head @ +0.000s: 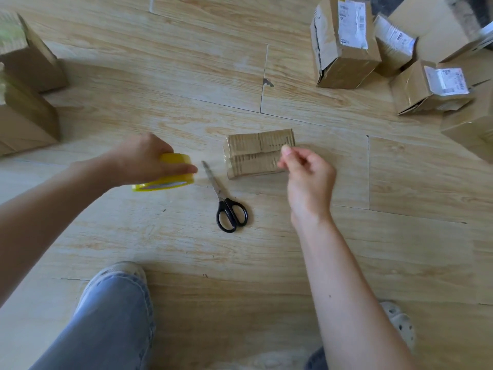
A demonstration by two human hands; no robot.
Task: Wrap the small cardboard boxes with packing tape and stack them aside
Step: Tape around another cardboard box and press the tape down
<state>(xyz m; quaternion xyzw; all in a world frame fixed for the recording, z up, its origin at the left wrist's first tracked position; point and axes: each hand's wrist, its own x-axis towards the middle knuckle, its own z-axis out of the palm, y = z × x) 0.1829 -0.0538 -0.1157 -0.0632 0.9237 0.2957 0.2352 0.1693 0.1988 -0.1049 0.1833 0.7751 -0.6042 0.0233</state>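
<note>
A small cardboard box (254,153) with a rough, torn surface lies on the wooden floor (186,89) in the middle of the view. My left hand (145,158) grips a yellow roll of packing tape (166,173) just left of the box, held a little above the floor. My right hand (306,177) hovers at the box's right end with its fingers curled and thumb and forefinger pinched together; whether a strip of clear tape runs between them is not visible. Black-handled scissors (224,200) lie shut on the floor between my hands.
Several cardboard boxes with white labels (344,44) are heaped at the back right. Two bigger boxes (26,84) stand at the left edge. My knee in blue jeans (106,329) and my pale shoes (398,321) are at the bottom.
</note>
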